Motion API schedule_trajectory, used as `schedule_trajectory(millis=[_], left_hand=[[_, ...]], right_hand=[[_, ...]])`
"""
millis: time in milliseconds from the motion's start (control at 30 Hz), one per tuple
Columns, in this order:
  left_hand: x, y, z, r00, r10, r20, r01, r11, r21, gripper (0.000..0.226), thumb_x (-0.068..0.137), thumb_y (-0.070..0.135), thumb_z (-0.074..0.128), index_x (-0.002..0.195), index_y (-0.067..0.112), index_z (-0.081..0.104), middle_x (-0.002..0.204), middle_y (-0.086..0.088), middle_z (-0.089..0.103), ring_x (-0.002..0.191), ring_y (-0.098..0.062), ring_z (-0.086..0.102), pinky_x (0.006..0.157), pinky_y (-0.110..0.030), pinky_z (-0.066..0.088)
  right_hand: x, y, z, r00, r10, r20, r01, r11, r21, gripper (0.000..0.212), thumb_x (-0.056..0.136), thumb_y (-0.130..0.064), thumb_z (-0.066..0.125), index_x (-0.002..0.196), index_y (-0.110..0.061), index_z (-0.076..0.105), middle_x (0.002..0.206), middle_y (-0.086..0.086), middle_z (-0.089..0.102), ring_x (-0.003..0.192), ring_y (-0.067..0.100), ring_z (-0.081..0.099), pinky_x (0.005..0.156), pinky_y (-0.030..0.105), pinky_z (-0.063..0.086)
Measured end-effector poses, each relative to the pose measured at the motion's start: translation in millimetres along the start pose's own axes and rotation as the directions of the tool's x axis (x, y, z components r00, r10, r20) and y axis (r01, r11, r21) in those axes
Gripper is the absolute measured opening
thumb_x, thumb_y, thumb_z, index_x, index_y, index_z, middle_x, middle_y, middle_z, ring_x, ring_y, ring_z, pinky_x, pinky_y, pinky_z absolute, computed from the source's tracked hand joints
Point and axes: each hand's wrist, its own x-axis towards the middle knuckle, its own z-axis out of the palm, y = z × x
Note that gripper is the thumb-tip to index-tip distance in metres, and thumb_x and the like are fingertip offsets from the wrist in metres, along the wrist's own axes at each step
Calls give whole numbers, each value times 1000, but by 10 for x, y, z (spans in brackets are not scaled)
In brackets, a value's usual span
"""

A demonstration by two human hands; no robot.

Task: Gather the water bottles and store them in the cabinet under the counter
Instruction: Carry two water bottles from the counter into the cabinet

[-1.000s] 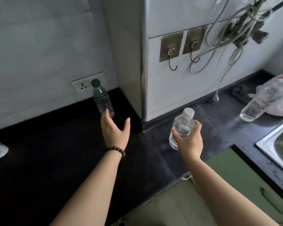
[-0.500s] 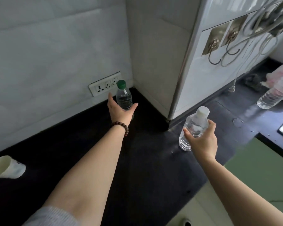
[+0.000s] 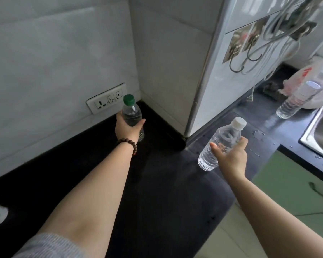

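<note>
Fingers of the left hand [image 3: 128,128] wrap the green-capped bottle [image 3: 132,114] in the counter [image 3: 157,183] corner — lift it straight up, I'd say. The right hand [image 3: 229,155] grips the white-capped bottle [image 3: 220,144], tilted; a third bottle [image 3: 296,101] waits beside the sink [image 3: 317,131].

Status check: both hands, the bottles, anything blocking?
Left hand grips green-cap bottle in the counter corner. Right hand holds white-cap bottle, tilted. Third bottle waits beside the sink. Nothing blocking.
</note>
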Motion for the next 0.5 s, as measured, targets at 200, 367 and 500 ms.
schedule_trajectory(millis=[200,367,500], left_hand=[[-328,6,-127,999,35,3,-35,999,12,59,72,30,83,120,15,52,117,0,62,104,-14,58,88,-30,47],[-710,41,-264,994,111,-13,-111,993,26,47,70,29,85,103,19,53,91,12,61,81,-3,60,78,-24,49],[-1012,130,-368,988,147,-46,-145,988,47,47,69,31,86,101,21,53,85,18,59,77,9,55,68,-11,42]], right_hand=[[-48,-17,-15,999,-24,30,24,1000,-7,70,77,-35,78,126,-13,34,110,6,59,96,28,58,78,33,41],[-126,-44,-82,997,-44,65,43,999,10,72,76,-33,79,129,-14,35,115,10,61,102,30,60,82,35,44],[-209,-109,-191,991,-82,110,82,997,10,71,75,-37,79,129,-17,37,115,10,63,103,31,61,82,38,48]])
